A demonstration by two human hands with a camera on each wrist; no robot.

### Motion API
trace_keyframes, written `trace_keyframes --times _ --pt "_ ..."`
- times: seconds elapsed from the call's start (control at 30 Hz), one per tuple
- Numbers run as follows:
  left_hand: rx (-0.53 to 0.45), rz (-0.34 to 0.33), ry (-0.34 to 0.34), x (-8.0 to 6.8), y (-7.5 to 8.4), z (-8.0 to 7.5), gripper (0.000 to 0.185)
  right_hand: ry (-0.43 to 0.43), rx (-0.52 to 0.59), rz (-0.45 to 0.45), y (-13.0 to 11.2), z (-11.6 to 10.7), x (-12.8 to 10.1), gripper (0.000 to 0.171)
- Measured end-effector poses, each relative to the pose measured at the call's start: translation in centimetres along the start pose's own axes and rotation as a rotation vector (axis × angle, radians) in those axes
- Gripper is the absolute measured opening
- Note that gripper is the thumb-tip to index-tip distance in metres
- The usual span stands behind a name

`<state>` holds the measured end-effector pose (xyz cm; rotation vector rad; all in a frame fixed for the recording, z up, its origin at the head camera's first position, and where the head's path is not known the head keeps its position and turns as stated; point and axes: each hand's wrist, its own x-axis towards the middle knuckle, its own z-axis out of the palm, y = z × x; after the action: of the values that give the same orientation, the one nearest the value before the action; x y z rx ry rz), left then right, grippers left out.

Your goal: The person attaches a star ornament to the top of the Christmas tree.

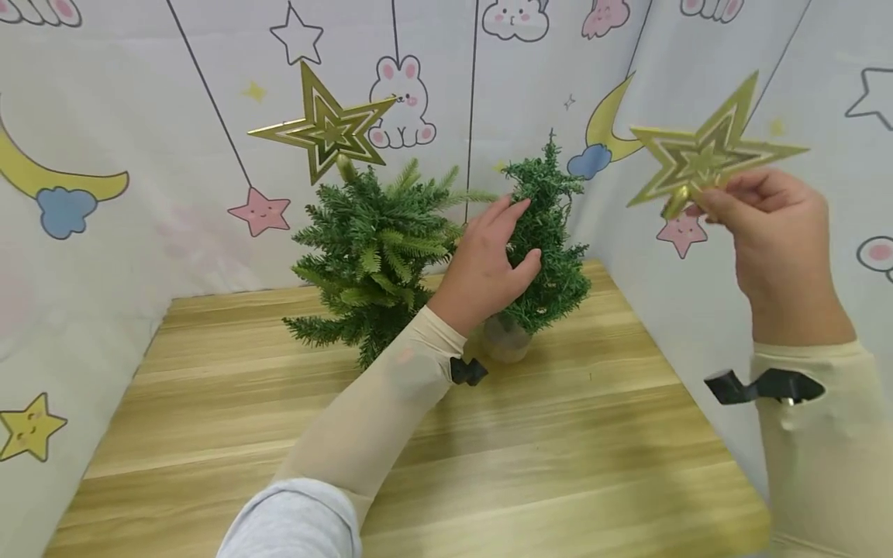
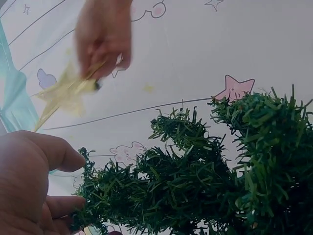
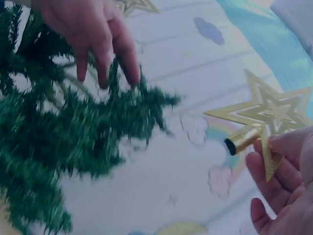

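Note:
My left hand (image 1: 526,232) reaches to a small dark green tree (image 1: 551,225) at the back of the wooden table (image 1: 558,465) and holds its left side, thumb in front, fingers stretched along the branches. The left wrist view shows this tree (image 2: 195,186) between the thumb and fingers of that hand (image 2: 76,181). My right hand (image 1: 705,201) is raised to the right of the tree and pinches a gold star topper (image 1: 711,151) at its base. In the right wrist view the star (image 3: 274,112) shows a gold tube socket (image 3: 242,139), pointing toward the blurred tree (image 3: 73,137).
A second, lighter green tree (image 1: 370,256) stands left of the small one, with a gold star (image 1: 324,128) on its top. The small tree sits in a pale pot (image 1: 505,345). Printed fabric walls (image 1: 105,232) close in the table on three sides.

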<state>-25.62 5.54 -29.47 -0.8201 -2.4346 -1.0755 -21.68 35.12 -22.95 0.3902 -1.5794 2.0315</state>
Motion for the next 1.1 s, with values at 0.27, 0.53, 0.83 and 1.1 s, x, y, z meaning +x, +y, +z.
trace_keyframes --times 0.27,0.53,0.83,1.1 --pt "-0.001 0.025 -0.003 0.1 0.0 0.3 0.062 0.011 0.009 0.060 -0.2 8.5 6.0 0.031" --pt "0.003 0.014 -0.015 0.1 -0.2 0.2 0.062 -0.071 -0.159 0.101 1.6 11.9 8.5 0.027" --pt "0.002 0.002 -0.016 0.1 -0.1 0.2 0.063 -0.104 -0.232 0.176 3.2 11.8 8.1 0.019" --pt "0.014 0.001 -0.008 0.1 0.1 0.2 0.063 -0.102 -0.206 0.188 4.3 11.2 7.4 0.017"
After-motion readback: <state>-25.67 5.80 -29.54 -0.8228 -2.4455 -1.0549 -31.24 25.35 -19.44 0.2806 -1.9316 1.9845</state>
